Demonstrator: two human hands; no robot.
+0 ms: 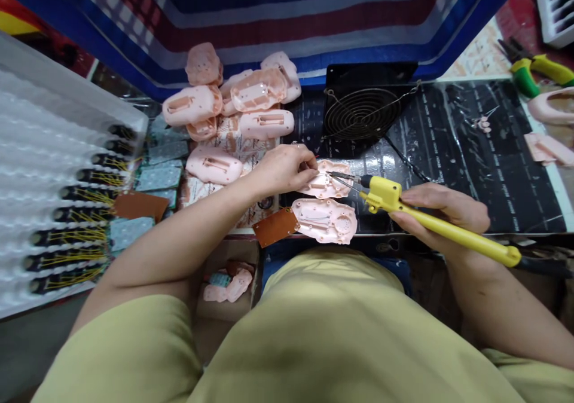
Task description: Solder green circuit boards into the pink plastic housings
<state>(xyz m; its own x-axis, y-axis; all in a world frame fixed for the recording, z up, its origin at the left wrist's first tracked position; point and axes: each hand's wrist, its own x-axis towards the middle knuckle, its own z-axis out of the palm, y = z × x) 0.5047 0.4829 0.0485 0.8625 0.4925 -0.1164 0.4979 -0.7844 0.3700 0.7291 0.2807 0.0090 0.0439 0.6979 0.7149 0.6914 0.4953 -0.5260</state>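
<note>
I see a heap of pink shells [233, 101] piled at the far left of the bench, a black fan [362, 111] with a wire grille just right of it, and a dark mat [470, 152] stretching off to the right, where green-handled pliers [533, 68] lie at the far corner. On the left a white tray [54, 170] holds a column of black boards with yellow wires [76, 223], and brown circuit boards [140, 204] lie beside it. Nothing stands between me and the work at centre. My left hand [280, 168] is curled nearly closed, its fingertips pinching down on the edge of a pink shell half [326, 180] lying on the mat just near the fan. My right hand [442, 211] is wrapped shut around the yellow soldering iron [443, 226], whose metal tip points left and meets that shell half beside my left fingers. A second pink shell half [326, 219] lies just nearer to me, touching a brown board [275, 226] on its left. Below the bench edge, an open box [224, 283] holds a few more pink pieces.
</note>
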